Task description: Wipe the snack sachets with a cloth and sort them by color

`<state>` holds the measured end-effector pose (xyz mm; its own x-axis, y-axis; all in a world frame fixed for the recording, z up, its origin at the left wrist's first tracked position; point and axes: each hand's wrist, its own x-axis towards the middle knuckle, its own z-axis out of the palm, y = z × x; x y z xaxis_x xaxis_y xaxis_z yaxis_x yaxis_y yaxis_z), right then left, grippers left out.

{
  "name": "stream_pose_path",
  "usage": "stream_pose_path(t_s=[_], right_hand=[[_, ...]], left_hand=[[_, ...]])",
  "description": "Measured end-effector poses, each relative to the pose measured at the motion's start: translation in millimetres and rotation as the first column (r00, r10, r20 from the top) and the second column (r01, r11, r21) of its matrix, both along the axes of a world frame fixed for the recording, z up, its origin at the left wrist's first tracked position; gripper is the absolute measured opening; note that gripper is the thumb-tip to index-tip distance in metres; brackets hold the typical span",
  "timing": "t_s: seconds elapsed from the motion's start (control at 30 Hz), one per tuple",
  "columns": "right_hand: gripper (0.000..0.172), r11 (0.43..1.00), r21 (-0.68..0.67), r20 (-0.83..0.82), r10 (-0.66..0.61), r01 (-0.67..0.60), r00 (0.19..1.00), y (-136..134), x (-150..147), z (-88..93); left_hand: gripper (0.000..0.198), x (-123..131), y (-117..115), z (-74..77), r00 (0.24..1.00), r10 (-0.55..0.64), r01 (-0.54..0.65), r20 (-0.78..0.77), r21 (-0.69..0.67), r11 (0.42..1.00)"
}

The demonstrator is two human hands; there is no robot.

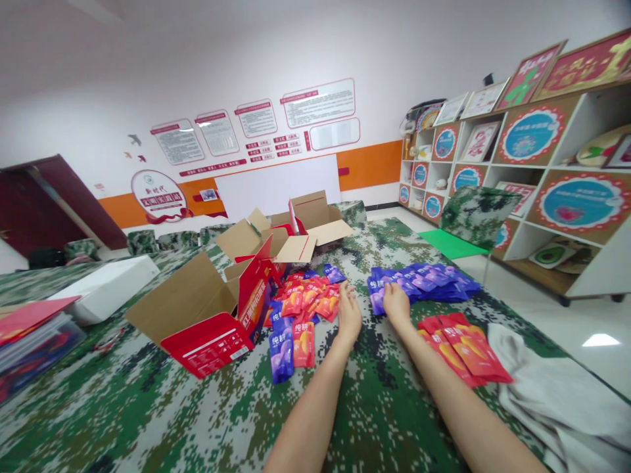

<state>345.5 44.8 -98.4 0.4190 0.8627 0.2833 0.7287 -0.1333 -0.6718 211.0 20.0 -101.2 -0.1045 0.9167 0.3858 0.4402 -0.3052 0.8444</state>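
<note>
My left hand [350,313] is at the right edge of a mixed heap of red pouches [304,343] and purple pouches [281,355], its fingers apart and nothing visible in them. My right hand [397,305] pinches a purple pouch [376,293] at the left end of an overlapping row of purple pouches [434,281]. Part of that pouch is covered by the fingers. Nearer to me, beside my right forearm, lies a stack of red pouches [463,348] with orange fruit printed on them.
Red cardboard boxes [210,345] with raised flaps stand left of the heap, and more boxes [315,220] behind it. A grey cloth [547,387] lies at the right. Far left are a white box [106,289] and a clear plastic bin [42,355]. Camouflage cloth [162,420] covers the table.
</note>
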Motion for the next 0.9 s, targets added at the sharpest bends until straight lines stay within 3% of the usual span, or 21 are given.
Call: stream_pose_path(t_s=[0.1, 0.23, 0.33, 0.47, 0.6, 0.73, 0.8, 0.9], right_hand=[[0.04, 0.996, -0.041, 0.039, -0.078, 0.08, 0.996, 18.8, 33.2, 14.6], [0.032, 0.983, -0.102, 0.083, -0.142, 0.151, 0.986, 38.2, 72.1, 27.4], [0.033, 0.975, -0.121, 0.108, -0.176, 0.189, 0.978, 43.9, 91.4, 29.4], [0.044, 0.972, -0.053, 0.155, -0.22, 0.231, 0.963, 38.2, 96.5, 30.3], [0.047, 0.959, 0.119, 0.264, -0.282, 0.259, 0.923, 17.8, 81.2, 39.8], [0.042, 0.977, 0.202, 0.28, -0.13, 0.074, 0.951, -13.8, 53.2, 46.2], [0.038, 0.975, 0.21, 0.178, 0.041, -0.078, 0.983, -29.2, 36.3, 40.3], [0.037, 0.969, 0.153, -0.192, 0.222, -0.195, 0.956, -44.3, 11.2, 21.5]], left_hand=[[0.041, -10.7, -2.3, 2.3, 0.953, 0.179, -0.183, -0.243, 0.006, 0.983], [0.031, -26.3, -3.2, 2.6, 0.77, 0.321, -0.369, -0.552, 0.025, 0.929], [0.03, -34.5, 0.0, -2.6, 0.659, 0.359, -0.444, -0.661, 0.044, 0.895], [0.036, -37.8, 5.2, -11.0, 0.603, 0.355, -0.431, -0.714, 0.083, 0.898], [0.043, -37.8, 6.2, -13.1, 0.584, 0.384, -0.453, -0.716, 0.105, 0.885], [0.038, -42.2, 6.1, -11.1, 0.629, 0.373, -0.476, -0.682, 0.041, 0.879], [0.033, -43.9, 7.3, -8.4, 0.693, 0.335, -0.443, -0.638, -0.01, 0.896], [0.032, -37.6, 9.5, -1.7, 0.831, 0.258, -0.35, -0.492, -0.103, 0.931]])
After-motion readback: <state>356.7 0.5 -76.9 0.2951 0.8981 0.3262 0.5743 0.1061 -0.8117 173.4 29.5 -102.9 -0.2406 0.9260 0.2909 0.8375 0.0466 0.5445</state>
